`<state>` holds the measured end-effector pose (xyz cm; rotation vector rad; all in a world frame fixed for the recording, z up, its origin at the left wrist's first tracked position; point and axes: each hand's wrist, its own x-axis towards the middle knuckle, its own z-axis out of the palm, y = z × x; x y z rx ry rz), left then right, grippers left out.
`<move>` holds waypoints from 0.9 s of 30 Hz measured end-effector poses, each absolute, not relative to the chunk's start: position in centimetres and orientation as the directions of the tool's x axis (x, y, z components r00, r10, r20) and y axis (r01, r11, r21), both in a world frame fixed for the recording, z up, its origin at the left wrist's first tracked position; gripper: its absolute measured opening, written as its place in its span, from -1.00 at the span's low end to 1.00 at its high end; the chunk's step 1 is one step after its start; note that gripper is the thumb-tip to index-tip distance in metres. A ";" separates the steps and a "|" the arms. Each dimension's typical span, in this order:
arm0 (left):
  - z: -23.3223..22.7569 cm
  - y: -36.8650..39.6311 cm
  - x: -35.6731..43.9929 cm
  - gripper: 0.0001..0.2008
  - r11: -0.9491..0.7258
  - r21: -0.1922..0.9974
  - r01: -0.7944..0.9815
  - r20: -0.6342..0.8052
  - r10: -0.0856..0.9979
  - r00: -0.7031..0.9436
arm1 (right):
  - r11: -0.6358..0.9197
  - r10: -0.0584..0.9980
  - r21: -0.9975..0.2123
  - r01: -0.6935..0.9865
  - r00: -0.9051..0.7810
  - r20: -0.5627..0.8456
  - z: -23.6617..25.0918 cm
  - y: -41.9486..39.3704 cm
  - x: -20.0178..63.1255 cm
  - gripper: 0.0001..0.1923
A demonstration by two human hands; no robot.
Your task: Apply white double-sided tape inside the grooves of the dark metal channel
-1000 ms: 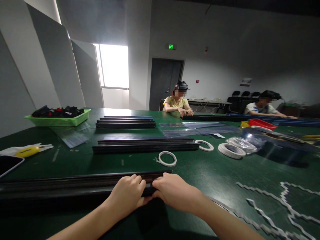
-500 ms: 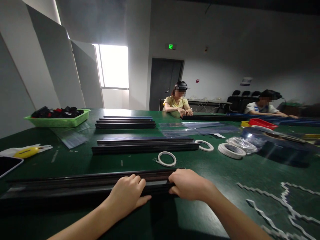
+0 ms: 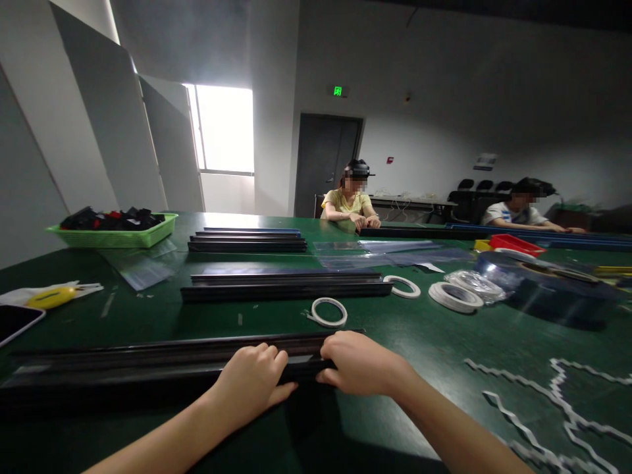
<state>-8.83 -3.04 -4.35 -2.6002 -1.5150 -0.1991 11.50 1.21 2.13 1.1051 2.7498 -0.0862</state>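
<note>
A long black channel-shaped profile [image 3: 123,376] lies across the table in front of me. My left hand [image 3: 251,378] is closed over its near edge, fingers curled on top and thumb on the near side. Just to the right, my right hand [image 3: 360,365] grips the same edge near the profile's right end, fingertips curled and mostly hidden. Between the hands a short pale strip [image 3: 302,359] shows along the edge. Beyond the profile lies a white roll of narrow tape [image 3: 330,323].
More black profiles [image 3: 286,291] lie further back. A green basket [image 3: 113,237] of black parts stands far left, a phone [image 3: 20,322] nearer. On the right are tape rolls [image 3: 454,301], a large film roll [image 3: 548,296] and crinkled white strips [image 3: 513,418]. Two people sit opposite.
My right hand has slid a little left along the profile, closer to my left hand. The left hand stays in nearly the same place.
</note>
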 end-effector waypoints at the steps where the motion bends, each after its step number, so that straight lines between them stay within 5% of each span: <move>1: -4.3 -3.0 -8.8 -0.75 -0.490 -0.041 0.871 0.174 0.854 0.489 | 0.731 0.672 0.002 0.683 -0.719 -0.177 2.1 1.3 11.4 -0.67; 20: -4.1 -3.1 -8.7 -0.81 -0.501 -0.053 0.864 0.176 0.846 0.502 | 0.827 0.529 -0.168 0.536 -0.844 -0.088 0.5 1.5 9.9 -0.73; 27: -4.2 -3.2 -8.7 -0.82 -0.487 -0.068 0.871 0.188 0.851 0.490 | 0.799 0.573 -0.144 0.584 -0.812 -0.114 0.1 1.4 9.8 -0.71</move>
